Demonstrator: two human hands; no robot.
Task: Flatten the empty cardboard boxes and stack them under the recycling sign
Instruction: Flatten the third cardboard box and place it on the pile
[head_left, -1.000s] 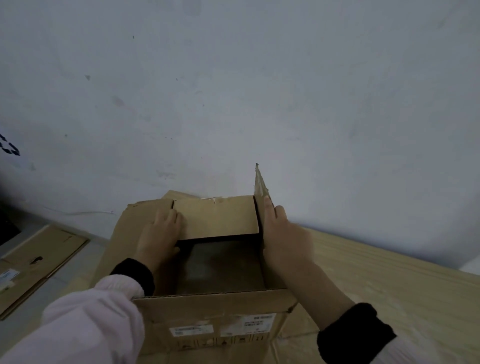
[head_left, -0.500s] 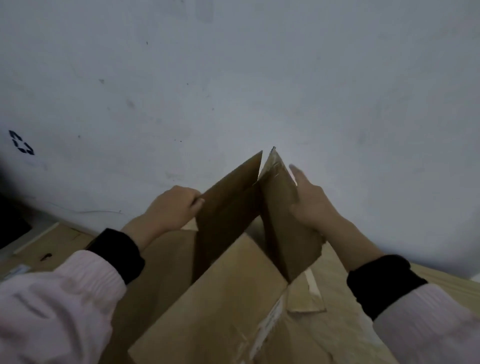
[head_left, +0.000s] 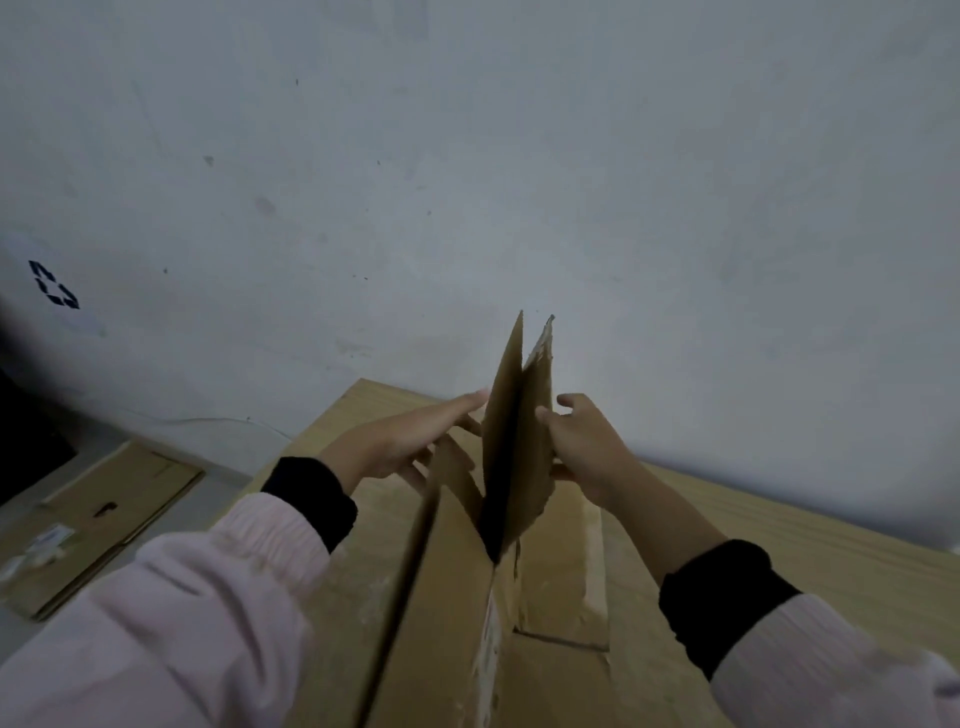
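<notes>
Box (head_left: 467, 597) is lying nearly collapsed on the wooden surface (head_left: 779, 545), far flaps standing up. Left hand (head_left: 410, 441) is pressing open-palmed w/ nothing held; right hand (head_left: 587, 441) is pinching a flap. Recycling sign (head_left: 53, 285) is far left, w/ flat cardboard (head_left: 104, 509) below. Risk: flaps springing back open if pressure is uneven.

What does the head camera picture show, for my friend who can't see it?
Two hands press a cardboard box nearly flat on a wooden table: the left hand open against one side, the right hand gripping the other. A recycling sign marks the wall, with flattened cardboard on the floor below it.
</notes>
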